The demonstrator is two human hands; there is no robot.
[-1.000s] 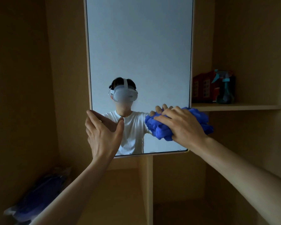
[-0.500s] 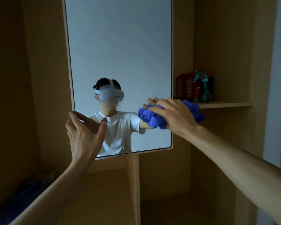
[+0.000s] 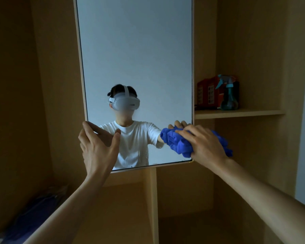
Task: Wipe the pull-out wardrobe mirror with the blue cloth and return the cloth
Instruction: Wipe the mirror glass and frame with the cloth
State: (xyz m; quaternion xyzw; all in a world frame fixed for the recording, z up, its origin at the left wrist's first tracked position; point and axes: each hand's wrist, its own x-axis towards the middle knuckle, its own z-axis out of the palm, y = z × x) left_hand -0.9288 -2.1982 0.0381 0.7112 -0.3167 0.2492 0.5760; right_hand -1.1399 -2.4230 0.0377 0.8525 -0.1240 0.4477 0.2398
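The tall pull-out mirror (image 3: pixel 134 50) hangs in front of the wooden wardrobe, with a person in a white shirt and a headset reflected in it. My left hand (image 3: pixel 97 148) grips the mirror's lower left edge, fingers behind the frame and thumb on the glass. My right hand (image 3: pixel 204 143) presses the bunched blue cloth (image 3: pixel 178 143) against the mirror's lower right corner, fingers curled over it. Part of the cloth sticks out past the mirror's right edge.
On the shelf (image 3: pixel 239 112) to the right stand a teal spray bottle (image 3: pixel 228 95) and a red box (image 3: pixel 208 93). A vertical wooden divider (image 3: pixel 152 205) rises below the mirror. A dark blue bag (image 3: pixel 32 215) lies at the lower left.
My right hand has slid the cloth down and to the right, from mid-height at the right edge to the bottom right corner. My left hand keeps its hold on the left edge.
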